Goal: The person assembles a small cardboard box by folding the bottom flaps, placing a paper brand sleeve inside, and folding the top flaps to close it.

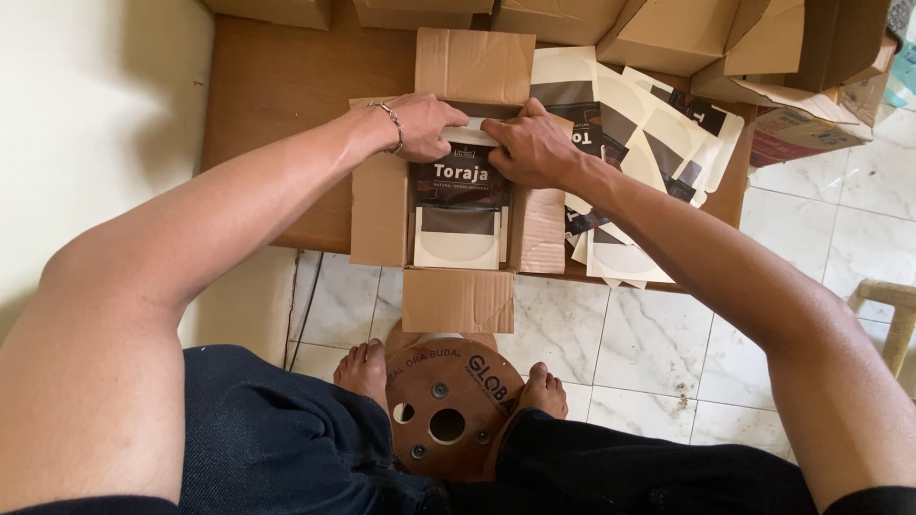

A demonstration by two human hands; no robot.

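An open cardboard box (380,215) sits on a low wooden table (277,86), its flaps spread outward. Inside lie flat dark brown and white pouches (460,205). My left hand (423,126), with a bracelet on the wrist, and my right hand (530,148) meet at the far end of the box, both gripping the pale top edge of a pouch (474,129) and pressing it down among the others.
A fanned pile of the same pouches (634,124) lies on the table right of the box. More cardboard boxes (668,33) stand along the back and at the right. A round wooden spool (448,405) rests between my bare feet on the tiled floor.
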